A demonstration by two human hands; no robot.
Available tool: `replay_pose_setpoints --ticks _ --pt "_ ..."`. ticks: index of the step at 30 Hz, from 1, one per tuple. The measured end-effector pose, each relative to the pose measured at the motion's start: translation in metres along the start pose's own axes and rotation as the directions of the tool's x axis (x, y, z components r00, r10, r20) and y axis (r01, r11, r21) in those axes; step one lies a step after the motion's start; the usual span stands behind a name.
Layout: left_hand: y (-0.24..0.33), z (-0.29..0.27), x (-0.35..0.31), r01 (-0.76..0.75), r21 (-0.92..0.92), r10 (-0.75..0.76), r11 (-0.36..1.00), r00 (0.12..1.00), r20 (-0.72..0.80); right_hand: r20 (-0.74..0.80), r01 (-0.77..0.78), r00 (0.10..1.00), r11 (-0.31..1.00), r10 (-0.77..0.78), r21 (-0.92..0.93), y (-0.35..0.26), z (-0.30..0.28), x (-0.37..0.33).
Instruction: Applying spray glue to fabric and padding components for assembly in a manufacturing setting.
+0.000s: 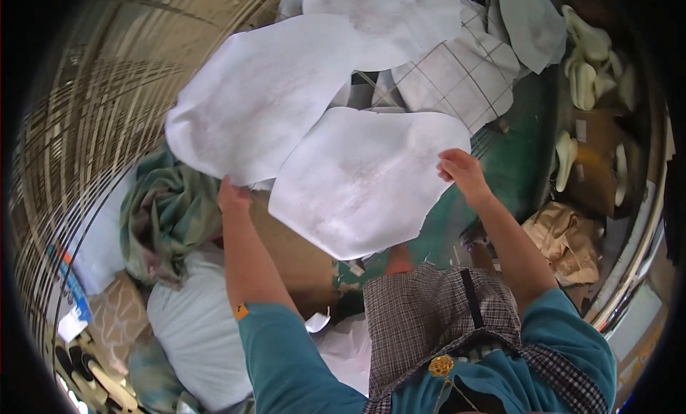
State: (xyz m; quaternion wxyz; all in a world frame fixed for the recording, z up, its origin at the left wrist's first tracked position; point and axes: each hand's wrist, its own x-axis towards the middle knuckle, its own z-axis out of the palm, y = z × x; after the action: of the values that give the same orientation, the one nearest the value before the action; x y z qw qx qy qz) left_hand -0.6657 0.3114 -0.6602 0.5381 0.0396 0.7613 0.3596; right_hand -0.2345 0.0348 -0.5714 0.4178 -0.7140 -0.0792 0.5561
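Note:
Two large white sheets of soft-looking material with rounded, irregular outlines and faint brownish smudges lie before me. The left sheet [264, 92] overlaps the front sheet [364, 178] a little. My left hand [233, 196] is closed on the lower edge of the left sheet, its fingertips partly hidden. At the right edge of the front sheet, my right hand [461, 174] has its fingers curled over the rim. Another white sheet [400, 21] lies beyond these, partly on a pale cloth with dark grid lines [457, 78].
Thin bent rods [78, 121] fill the left side. Nearer are a crumpled green cloth [168, 207] and a stuffed white sack [196, 335]. Cardboard [296, 249] lies on the green floor [504, 167]. Pale shoe-shaped forms [582, 81] and a crumpled brown paper bag [564, 239] sit right.

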Motion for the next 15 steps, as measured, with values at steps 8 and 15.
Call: replay_pose_setpoints --ticks 8,15 --pt "0.031 -0.054 0.048 -0.219 -0.217 0.205 0.951 0.975 -0.085 0.038 0.042 0.998 0.998 -0.041 -0.05 -0.036 0.044 0.05" --pt "0.006 -0.041 -0.031 -0.12 -0.028 0.117 0.992 0.99 -0.082 0.084 0.026 0.996 0.995 -0.017 -0.101 -0.017 0.026 0.024"
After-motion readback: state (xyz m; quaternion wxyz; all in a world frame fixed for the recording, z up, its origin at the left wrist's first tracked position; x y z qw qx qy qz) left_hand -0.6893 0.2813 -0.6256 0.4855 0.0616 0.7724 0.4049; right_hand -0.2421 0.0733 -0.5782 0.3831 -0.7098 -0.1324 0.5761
